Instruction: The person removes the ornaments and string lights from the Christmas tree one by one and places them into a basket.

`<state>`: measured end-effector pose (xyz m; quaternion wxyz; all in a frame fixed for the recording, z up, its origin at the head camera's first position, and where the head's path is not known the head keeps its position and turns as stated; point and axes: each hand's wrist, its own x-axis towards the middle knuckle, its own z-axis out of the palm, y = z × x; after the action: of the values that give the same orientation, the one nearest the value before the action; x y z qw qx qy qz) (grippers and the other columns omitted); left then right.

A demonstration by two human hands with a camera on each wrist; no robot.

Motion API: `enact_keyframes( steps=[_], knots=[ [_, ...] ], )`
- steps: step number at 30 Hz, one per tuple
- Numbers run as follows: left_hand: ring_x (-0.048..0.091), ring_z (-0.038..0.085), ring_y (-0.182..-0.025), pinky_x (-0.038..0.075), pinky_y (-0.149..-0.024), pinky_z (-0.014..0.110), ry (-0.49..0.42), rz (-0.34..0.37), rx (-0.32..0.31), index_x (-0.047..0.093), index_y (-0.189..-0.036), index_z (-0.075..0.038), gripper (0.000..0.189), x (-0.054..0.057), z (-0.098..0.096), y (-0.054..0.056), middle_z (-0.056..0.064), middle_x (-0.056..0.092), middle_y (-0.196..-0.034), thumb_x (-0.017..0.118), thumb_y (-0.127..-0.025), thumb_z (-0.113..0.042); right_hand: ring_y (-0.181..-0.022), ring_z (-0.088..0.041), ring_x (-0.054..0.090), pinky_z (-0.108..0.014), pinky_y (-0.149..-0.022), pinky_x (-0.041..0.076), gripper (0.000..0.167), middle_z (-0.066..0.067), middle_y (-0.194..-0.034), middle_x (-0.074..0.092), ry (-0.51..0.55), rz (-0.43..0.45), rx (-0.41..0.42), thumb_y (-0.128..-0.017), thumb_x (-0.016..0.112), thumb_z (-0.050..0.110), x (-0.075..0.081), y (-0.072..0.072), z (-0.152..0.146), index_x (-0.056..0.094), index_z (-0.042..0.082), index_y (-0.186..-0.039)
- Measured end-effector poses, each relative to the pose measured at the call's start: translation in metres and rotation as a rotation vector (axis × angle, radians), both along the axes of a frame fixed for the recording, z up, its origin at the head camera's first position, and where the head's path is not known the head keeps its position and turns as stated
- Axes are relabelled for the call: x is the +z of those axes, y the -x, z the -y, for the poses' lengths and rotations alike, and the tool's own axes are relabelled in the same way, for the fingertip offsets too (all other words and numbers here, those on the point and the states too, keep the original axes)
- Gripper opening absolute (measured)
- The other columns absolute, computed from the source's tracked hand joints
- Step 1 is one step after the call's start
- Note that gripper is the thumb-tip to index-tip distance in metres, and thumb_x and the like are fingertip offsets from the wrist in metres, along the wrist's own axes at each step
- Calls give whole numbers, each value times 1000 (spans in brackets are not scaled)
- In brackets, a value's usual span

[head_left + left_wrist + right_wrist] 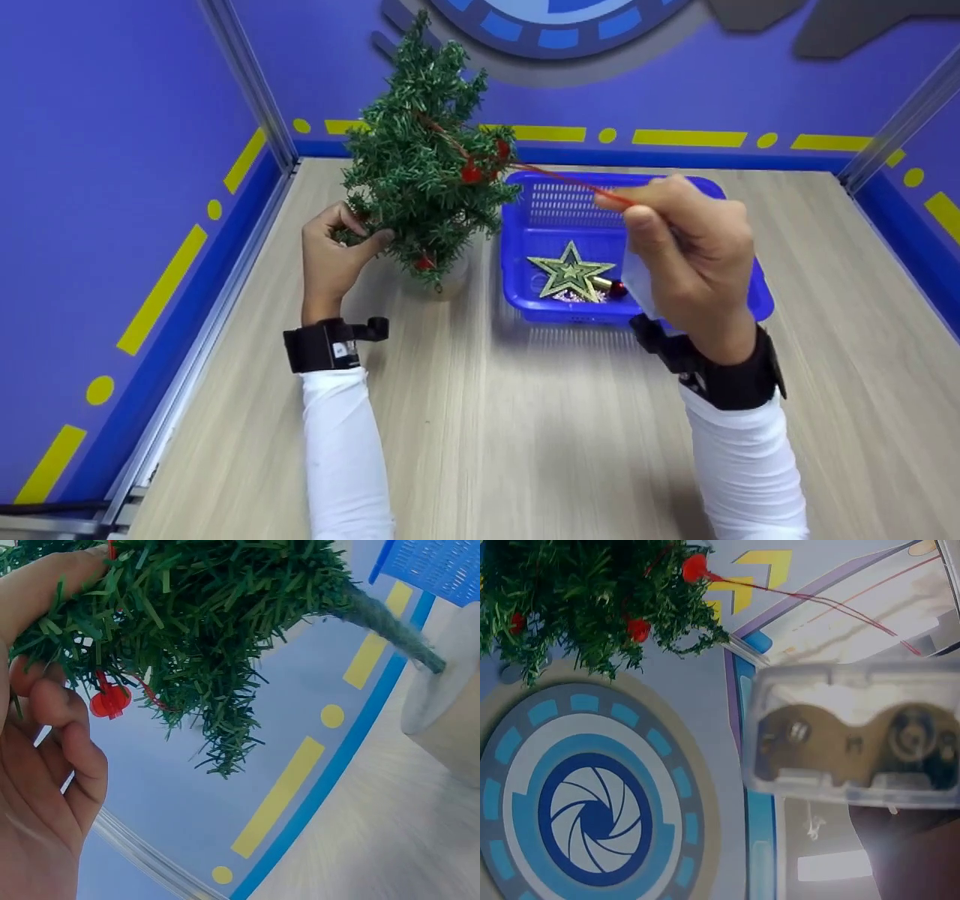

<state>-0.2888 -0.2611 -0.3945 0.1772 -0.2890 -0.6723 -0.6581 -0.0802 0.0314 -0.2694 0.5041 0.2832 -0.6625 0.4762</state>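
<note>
A small green artificial Christmas tree (420, 165) stands in a pale round base (450, 283) and carries several red ornaments. My left hand (330, 259) grips a low branch on its left side, its fingers partly hidden in the needles. Close by, a red lantern ornament (111, 699) hangs in the left wrist view. To the right, my right hand (694, 259) pinches a red string (559, 177) between thumb and forefinger. The string stretches taut to a red ornament (471, 172) at the tree's right side. A clear plastic case (855, 686) with a brown insert hangs beneath the right palm.
Behind the right hand sits a blue plastic basket (514, 259) on the wood-grain table (525, 420). Inside lie a green-and-gold star (571, 271), a small red-and-gold item (616, 288) and some pinkish bits. Blue panels (135, 150) enclose the left, back and right.
</note>
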Motion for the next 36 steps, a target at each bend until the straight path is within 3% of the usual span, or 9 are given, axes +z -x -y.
enact_keyframes(
  steps=[5,9,12,15,20,26,30,34,36],
  knots=[
    [48,12,-70,37,-68,26,27,4,-105,57,-80,6,35,-16,10,22,1,55,-75,88,-78,-11,-55,-11,42,-17,-55,30,43,-12,-59,46,20,-36,57,-98,67,24,-4,-8,22,70,-17,-87],
    [55,13,-63,47,-60,24,-103,10,-186,62,-96,12,36,-30,21,39,4,62,-81,71,-91,-22,-53,-11,39,-17,-54,28,46,-10,-55,42,55,-33,48,-98,68,26,-3,-11,28,68,-19,-87],
    [59,21,-61,50,-55,27,-209,33,-97,64,-107,8,33,-33,25,47,10,64,-83,60,-96,-23,-51,-10,36,-17,-52,25,48,-10,-53,39,62,-21,22,-99,67,27,-2,-12,31,68,-19,-87],
    [65,25,-86,52,-71,27,-201,95,11,64,-122,-2,28,-29,25,51,11,67,-105,59,-100,-20,-51,-10,36,-17,-52,25,49,-10,-53,39,64,-15,3,-99,67,28,-2,-14,35,68,-20,-88],
    [45,22,-141,37,-114,40,-54,169,-57,58,-141,-7,36,-13,22,47,5,47,-155,47,-107,-13,-51,-10,35,-17,-52,25,48,-10,-54,40,66,-10,-11,-99,67,27,-3,-16,38,67,-20,-88],
    [26,22,-155,23,-124,47,320,289,-126,35,-159,-18,51,18,18,30,1,28,-168,40,-109,-28,-51,-8,36,-17,-52,26,48,-9,-55,41,94,7,-32,-99,66,27,-10,-16,32,67,-20,-89],
    [51,29,-133,38,-107,45,592,194,-99,30,-161,-19,54,26,14,28,13,40,-159,40,-109,-28,-50,-8,37,-16,-51,27,48,-8,-54,42,152,-4,-17,-99,67,25,-18,-14,28,66,-22,-88],
    [54,29,-94,37,-83,45,677,30,-11,55,-145,-11,42,28,8,29,17,58,-126,46,-105,-16,-49,-8,36,-16,-50,29,47,-7,-54,42,221,-18,5,-98,69,23,-21,-11,24,65,-23,-87],
    [55,32,-97,36,-86,47,707,-16,47,64,-136,-11,37,28,5,29,17,59,-121,50,-102,-15,-48,-8,36,-16,-50,29,47,-7,-54,42,232,-13,-8,-97,69,23,-21,-11,21,65,-23,-88]
  ],
)
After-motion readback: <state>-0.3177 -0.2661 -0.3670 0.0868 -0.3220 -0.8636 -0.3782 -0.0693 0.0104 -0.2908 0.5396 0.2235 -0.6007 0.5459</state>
